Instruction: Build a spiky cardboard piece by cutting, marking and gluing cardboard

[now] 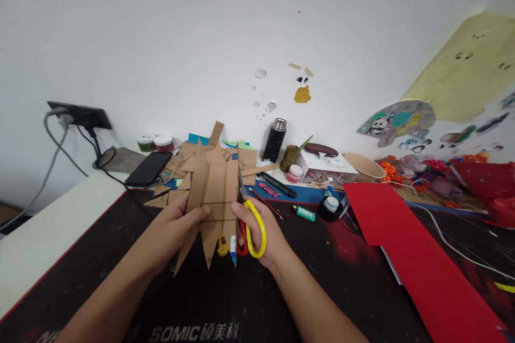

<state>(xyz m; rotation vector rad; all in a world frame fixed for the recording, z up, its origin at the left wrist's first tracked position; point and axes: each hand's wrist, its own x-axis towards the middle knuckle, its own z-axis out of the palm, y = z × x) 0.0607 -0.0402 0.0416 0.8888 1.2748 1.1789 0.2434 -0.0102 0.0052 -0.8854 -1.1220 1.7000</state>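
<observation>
My left hand (177,225) grips a folded piece of brown cardboard (216,182) with pointed strips at its top and bottom, the thumb lying across its front. In my right hand (265,233) is a pair of scissors (256,230) with yellow and red handles. The blades point away from me and lie along the cardboard's right edge; part of them is hidden behind it. My right thumb touches that edge. A yellow cutter (222,245) shows on the mat just beneath the cardboard's lower points.
Cardboard scraps (181,161) pile up behind my hands, beside a black phone (148,169). A black thermos (275,140), a white box (328,166) and a green eraser (304,213) stand or lie further right. Red card (406,241) covers the mat's right side.
</observation>
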